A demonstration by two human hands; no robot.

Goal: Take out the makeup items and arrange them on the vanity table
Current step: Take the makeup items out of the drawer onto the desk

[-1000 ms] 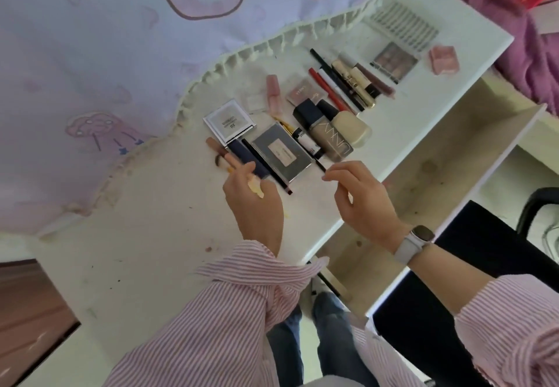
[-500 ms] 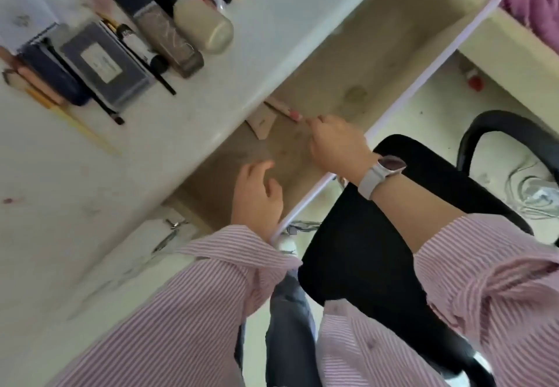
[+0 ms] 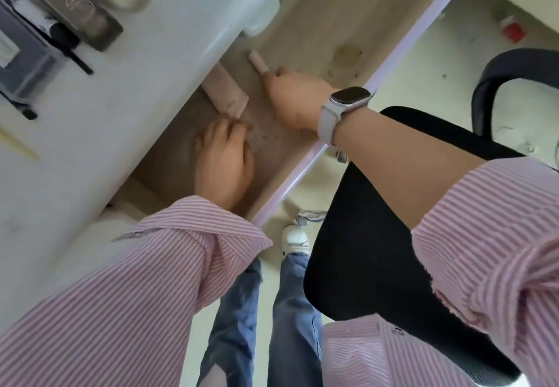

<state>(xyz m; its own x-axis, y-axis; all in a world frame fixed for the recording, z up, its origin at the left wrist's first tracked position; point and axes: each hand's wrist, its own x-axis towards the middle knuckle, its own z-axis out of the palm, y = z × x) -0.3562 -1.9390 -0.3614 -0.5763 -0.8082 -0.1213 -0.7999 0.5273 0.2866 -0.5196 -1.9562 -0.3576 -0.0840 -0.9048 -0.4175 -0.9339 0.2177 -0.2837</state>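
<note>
The foundation bottle (image 3: 79, 8) bears blurred lettering, seemingly "UNNY".

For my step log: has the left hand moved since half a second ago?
Yes. The left hand went deeper into the drawer, away from its front rim, toward the pink tube.

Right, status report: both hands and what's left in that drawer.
Left hand in the open drawer, fingertips at the flat pink tube, no grip yet. Right hand pinching the slim pink stick. Nothing blocking either.
</note>
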